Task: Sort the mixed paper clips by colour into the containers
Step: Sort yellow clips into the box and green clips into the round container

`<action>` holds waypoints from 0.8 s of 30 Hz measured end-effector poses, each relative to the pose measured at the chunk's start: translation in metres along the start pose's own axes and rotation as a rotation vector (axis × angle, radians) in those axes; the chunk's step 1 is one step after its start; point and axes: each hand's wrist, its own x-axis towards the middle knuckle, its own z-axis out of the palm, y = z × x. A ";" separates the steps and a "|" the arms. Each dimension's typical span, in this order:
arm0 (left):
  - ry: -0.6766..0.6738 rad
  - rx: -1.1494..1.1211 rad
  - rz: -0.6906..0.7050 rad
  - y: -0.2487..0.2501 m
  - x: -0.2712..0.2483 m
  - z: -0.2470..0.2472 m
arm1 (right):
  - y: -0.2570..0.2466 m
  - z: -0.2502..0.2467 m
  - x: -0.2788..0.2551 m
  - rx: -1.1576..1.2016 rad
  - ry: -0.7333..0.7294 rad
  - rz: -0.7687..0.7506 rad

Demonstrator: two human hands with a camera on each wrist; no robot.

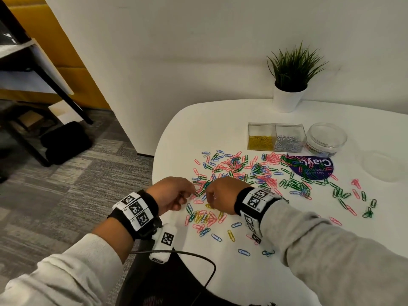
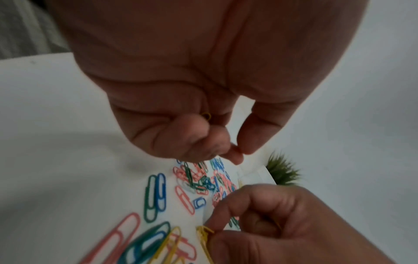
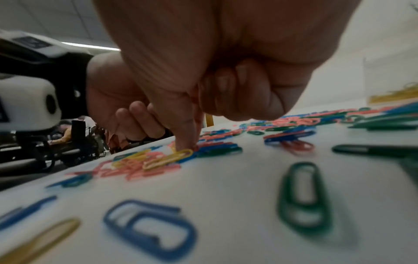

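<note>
Paper clips (image 1: pixel 254 175), pink, green, blue and a few yellow, lie scattered over the white table (image 1: pixel 220 120), thickest just in front of the clear twin-compartment box (image 1: pixel 276 136) and thinning toward the near edge. That box stands near the far side; its left half holds yellow clips (image 1: pixel 260 142), its right half silver ones (image 1: pixel 288 144). Just right of the box sits a round clear tub (image 1: pixel 326 138), apparently empty, its lid (image 1: pixel 384 165) lying nearby; a potted plant (image 1: pixel 291 85) stands behind the box. Judgement: yellow and silver are largely sorted, while pink, green and blue remain almost wholly untouched, so most of the job is left. Well in front of the box, both hands work over the near heap. Right hand (image 1: pixel 223 195) has its fingers curled, thumb and forefinger pinching a small bunch of yellow clips (image 2: pixel 204 234); the right wrist view shows a fingertip pressing down beside another yellow clip (image 3: pixel 167 159). Left hand (image 1: pixel 170 193) is curled too, thumb and forefinger meeting, a yellow loop (image 2: pixel 206 115) peeping from the closed fingers, so it seems to hold gathered yellows.
</note>
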 end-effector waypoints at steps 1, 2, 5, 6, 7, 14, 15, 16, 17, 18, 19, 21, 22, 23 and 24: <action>0.011 0.061 0.021 0.000 0.001 0.002 | 0.001 0.002 0.003 0.011 -0.007 0.000; 0.025 0.110 0.037 0.001 0.002 0.004 | 0.003 0.003 0.005 0.027 -0.020 0.006; 0.040 0.181 0.056 0.005 0.006 0.009 | 0.006 0.005 0.008 0.108 -0.023 0.019; 0.038 0.186 0.060 0.006 0.007 0.009 | 0.008 0.002 0.008 0.148 -0.007 0.014; 0.038 0.187 0.064 0.007 0.008 0.009 | 0.010 -0.002 0.007 0.194 0.020 0.004; -0.008 0.132 0.157 0.037 0.022 0.015 | 0.084 -0.094 0.008 0.274 0.456 0.180; -0.031 0.142 0.169 0.047 0.025 0.019 | 0.098 -0.107 0.013 0.210 0.508 0.223; -0.052 0.160 0.176 0.058 0.029 0.023 | 0.111 -0.118 0.018 0.143 0.521 0.255; -0.067 0.183 0.181 0.069 0.033 0.029 | 0.121 -0.125 0.024 0.071 0.491 0.278; -0.073 0.209 0.189 0.080 0.038 0.035 | 0.128 -0.130 0.031 0.002 0.437 0.292; -0.068 0.232 0.203 0.092 0.044 0.042 | 0.133 -0.133 0.037 -0.053 0.385 0.297; -0.036 0.269 0.241 0.114 0.059 0.055 | 0.138 -0.137 0.046 -0.121 0.306 0.288; -0.020 0.298 0.267 0.123 0.066 0.061 | 0.140 -0.139 0.049 -0.142 0.281 0.275; -0.009 0.341 0.297 0.131 0.073 0.066 | 0.141 -0.142 0.048 -0.151 0.269 0.257; -0.009 0.398 0.325 0.138 0.080 0.070 | 0.141 -0.145 0.044 -0.144 0.273 0.238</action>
